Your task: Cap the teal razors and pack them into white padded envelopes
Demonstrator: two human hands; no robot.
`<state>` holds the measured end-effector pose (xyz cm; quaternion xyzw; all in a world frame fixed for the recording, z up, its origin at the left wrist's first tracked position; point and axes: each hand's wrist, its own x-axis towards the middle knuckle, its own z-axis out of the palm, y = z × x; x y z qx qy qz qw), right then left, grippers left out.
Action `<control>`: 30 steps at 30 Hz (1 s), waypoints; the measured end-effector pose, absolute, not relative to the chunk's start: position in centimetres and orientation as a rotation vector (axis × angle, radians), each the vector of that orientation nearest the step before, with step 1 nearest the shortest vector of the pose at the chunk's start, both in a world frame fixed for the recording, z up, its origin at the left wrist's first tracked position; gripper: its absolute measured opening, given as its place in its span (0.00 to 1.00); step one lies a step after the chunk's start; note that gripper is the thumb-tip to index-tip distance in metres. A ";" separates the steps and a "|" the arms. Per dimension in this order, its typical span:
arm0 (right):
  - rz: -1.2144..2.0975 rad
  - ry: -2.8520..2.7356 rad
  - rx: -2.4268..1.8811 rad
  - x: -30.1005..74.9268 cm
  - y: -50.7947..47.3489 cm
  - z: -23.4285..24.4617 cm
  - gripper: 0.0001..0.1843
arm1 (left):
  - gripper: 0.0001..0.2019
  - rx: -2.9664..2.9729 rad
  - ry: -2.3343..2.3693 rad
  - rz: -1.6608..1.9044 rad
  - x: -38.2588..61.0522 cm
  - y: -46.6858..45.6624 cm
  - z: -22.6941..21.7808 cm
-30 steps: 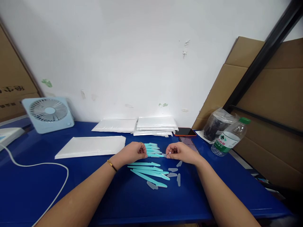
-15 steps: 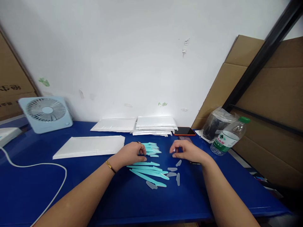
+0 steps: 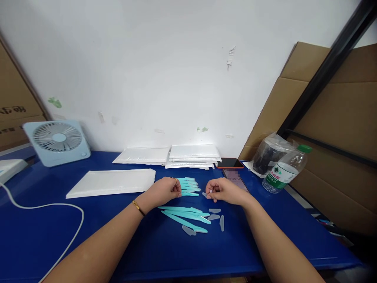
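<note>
My left hand (image 3: 164, 191) is closed on the handle end of a teal plastic razor (image 3: 190, 193) that points right. My right hand (image 3: 221, 190) is pinched on a small clear cap (image 3: 204, 194) at that razor's tip. Behind them lies a row of several teal razors (image 3: 188, 182). In front, three more teal razors (image 3: 184, 214) lie loose on the blue table (image 3: 165, 247), with a few clear caps (image 3: 217, 217) beside them.
White padded envelopes (image 3: 112, 182) lie left, with stacks (image 3: 193, 155) by the wall. Two phones (image 3: 232, 169), a bagged dark item (image 3: 269, 155) and a water bottle (image 3: 284, 169) are at the right. A fan (image 3: 57, 141) and white cable (image 3: 44, 206) are at the left. Cardboard (image 3: 330, 118) leans right.
My right hand lifted off to the right, took a clear cap from the loose ones, and came back to the tip of the razor held in my left hand.
</note>
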<state>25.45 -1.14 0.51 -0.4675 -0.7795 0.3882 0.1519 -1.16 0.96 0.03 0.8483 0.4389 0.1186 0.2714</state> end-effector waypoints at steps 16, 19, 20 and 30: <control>0.960 -2.222 -1.249 23.0 -1.4 0.1 0.10 | 0.09 2.330 1.137 0.378 -0.5 1.1 -0.6; 0.855 -2.172 -1.261 22.7 -1.3 -0.1 0.10 | 0.08 2.388 1.199 0.457 -0.4 1.1 -0.6; 0.819 -2.148 -1.272 22.8 -1.2 0.0 0.11 | 0.08 2.403 1.234 0.508 -0.4 1.1 -0.6; 0.863 -2.438 -1.363 26.5 -1.7 1.7 0.11 | 0.10 2.439 1.142 0.317 -0.9 0.3 0.9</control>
